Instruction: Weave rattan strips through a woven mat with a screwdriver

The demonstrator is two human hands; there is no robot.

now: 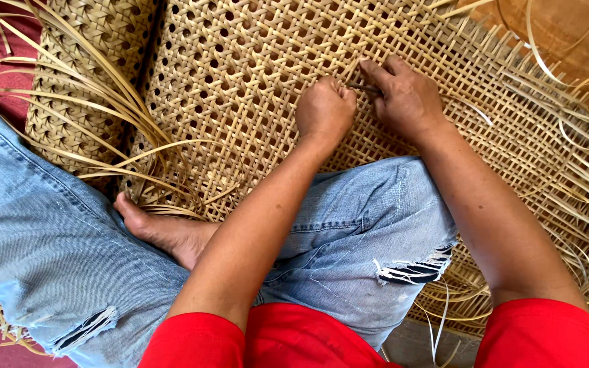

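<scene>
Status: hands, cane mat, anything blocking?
Left hand fisted on cane mat. Right hand pinching thin dark tool. Loose strips lie left, not blocking.

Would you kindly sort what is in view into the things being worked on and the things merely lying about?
In hand:
- left hand, closed in a fist on the woven cane sheet
- right hand, resting on the sheet
- thin dark tool between the two hands

Lying about:
- second woven panel at the left
- loose cane strips at the right
- red floor covering

Open woven mat (253, 82) above the hands gives free room; loose cane strips (103, 116) left & right, knee (376, 204) block below.
</scene>
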